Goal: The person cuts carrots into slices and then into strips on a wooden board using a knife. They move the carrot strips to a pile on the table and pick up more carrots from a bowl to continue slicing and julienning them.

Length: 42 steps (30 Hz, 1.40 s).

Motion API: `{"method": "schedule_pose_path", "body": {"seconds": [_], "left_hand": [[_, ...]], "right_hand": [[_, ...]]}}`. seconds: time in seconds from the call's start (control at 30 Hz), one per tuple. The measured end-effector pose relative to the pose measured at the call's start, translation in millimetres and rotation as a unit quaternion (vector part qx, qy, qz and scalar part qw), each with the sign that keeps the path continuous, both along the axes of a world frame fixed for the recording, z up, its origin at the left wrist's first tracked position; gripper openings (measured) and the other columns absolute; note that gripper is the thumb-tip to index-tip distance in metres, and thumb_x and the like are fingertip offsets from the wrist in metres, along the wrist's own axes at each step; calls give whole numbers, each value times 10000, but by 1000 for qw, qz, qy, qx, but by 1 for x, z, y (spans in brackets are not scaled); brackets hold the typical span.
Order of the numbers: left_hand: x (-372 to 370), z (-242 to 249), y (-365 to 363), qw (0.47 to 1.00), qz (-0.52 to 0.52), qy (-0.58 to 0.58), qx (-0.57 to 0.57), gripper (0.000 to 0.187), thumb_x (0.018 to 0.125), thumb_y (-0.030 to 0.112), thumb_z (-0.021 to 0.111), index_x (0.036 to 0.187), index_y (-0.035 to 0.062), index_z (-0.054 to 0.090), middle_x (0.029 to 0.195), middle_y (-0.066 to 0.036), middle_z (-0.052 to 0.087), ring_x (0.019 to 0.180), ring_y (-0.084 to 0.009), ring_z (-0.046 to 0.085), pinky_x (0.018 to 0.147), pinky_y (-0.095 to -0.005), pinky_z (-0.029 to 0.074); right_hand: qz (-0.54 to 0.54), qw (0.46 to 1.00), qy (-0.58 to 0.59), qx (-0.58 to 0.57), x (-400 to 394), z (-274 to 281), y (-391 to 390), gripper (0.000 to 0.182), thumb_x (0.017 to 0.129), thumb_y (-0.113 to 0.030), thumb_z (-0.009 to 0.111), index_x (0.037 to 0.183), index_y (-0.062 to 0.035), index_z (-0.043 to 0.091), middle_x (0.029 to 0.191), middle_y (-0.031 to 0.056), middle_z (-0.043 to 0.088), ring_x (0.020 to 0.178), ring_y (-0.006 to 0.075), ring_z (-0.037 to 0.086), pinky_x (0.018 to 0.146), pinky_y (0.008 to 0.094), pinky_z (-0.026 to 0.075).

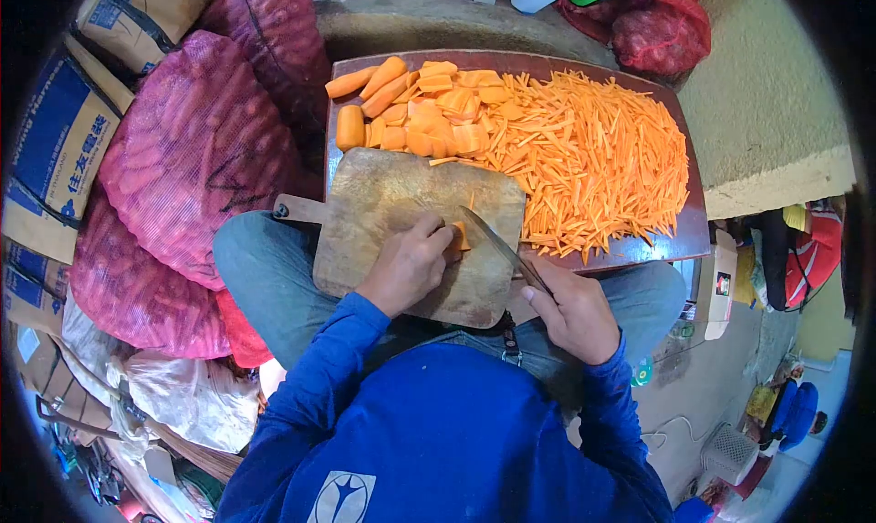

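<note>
A worn wooden cutting board [365, 194] lies at the near left of a dark table [689, 235], over my lap. On the board my left hand [412, 263] is closed, its curled fingertips on a small carrot piece [461, 237]. My right hand [577, 311] is wrapped round the handle of a knife [497, 240], whose blade points up and left beside the piece. Peeled whole carrots [351, 82] and thick carrot slices [433, 126] lie behind the board. A large heap of thin carrot sticks [602, 158] covers the table's right side.
Pink mesh sacks [196, 158] and cardboard boxes [55, 149] are stacked at the left. A red mesh bag [662, 30] rests beyond the table, near a concrete ledge [766, 112]. At the lower right are a white basket [730, 453] and a person in blue [796, 413].
</note>
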State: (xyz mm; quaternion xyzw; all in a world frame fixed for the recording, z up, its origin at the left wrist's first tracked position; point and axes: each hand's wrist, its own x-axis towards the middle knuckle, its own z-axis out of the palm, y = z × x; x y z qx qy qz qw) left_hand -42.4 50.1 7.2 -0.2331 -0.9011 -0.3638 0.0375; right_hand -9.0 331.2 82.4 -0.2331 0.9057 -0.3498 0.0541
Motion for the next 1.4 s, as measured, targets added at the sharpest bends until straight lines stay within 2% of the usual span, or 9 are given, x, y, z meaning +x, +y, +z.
{"method": "schedule_pose_path", "body": {"seconds": [0.17,0.23,0.37,0.73,0.77,0.97,1.07,1.3,1.4], "left_hand": [[-2,-4,4,1000,9,26,-9,194,891,53,736,1069,29,664,1128,-156,638,938,-419,714,767,-518,596],[-3,-5,4,1000,4,21,20,276,852,61,794,1113,25,714,1179,-150,688,989,-397,728,798,-464,624],[-3,-2,8,1000,9,23,2,251,853,101,827,1074,37,726,1151,-130,697,963,-375,736,777,-455,627],[0,-14,18,996,-6,76,-44,259,878,68,730,1135,48,705,1099,-127,625,891,-355,726,706,-474,596],[0,-16,17,996,-9,74,-43,259,878,68,730,1135,48,705,1099,-127,625,891,-355,726,706,-474,596],[2,-16,17,992,-3,122,-38,315,834,48,724,1149,32,733,1068,-123,622,876,-339,711,719,-460,587],[2,-17,17,990,-10,139,-36,299,844,64,731,1142,37,744,1024,-114,624,853,-316,705,707,-445,581],[1,-9,21,990,-7,139,0,270,846,94,748,1114,56,749,1030,-102,673,838,-291,698,689,-435,568],[1,-13,20,991,4,137,-2,243,841,96,760,1080,55,747,1046,-103,689,830,-292,698,695,-438,568]], "right_hand": [[3,1000,6,-16,-11,0,9,364,989,-153,715,1306,8,642,962,260,730,891,461,725,753,519,576],[-50,997,14,50,-19,-4,19,331,984,-149,721,1269,14,678,949,261,734,891,457,729,760,501,581],[-126,991,40,9,-28,4,29,356,974,-137,738,1281,36,691,973,275,743,898,459,735,760,471,579],[-14,998,-9,-59,12,-1,-1,401,996,-152,714,1338,44,641,1128,286,736,1026,463,731,873,502,593],[-16,998,-54,-22,16,1,-4,463,997,-151,703,1401,57,614,1180,292,733,1087,474,723,927,471,585],[-26,995,-92,17,33,11,-18,544,996,-141,683,1480,52,528,1236,287,718,1099,480,710,888,511,584],[-28,994,-100,43,40,15,-27,507,1026,-169,636,1471,14,478,1076,299,713,942,499,710,774,579,571],[0,992,-111,57,1,-6,-53,394,1030,-168,612,1361,-10,469,1012,287,712,911,515,699,761,611,551],[-20,991,-132,31,7,8,-49,392,996,-105,642,1362,-17,530,1053,285,691,981,511,685,794,566,542]]}}
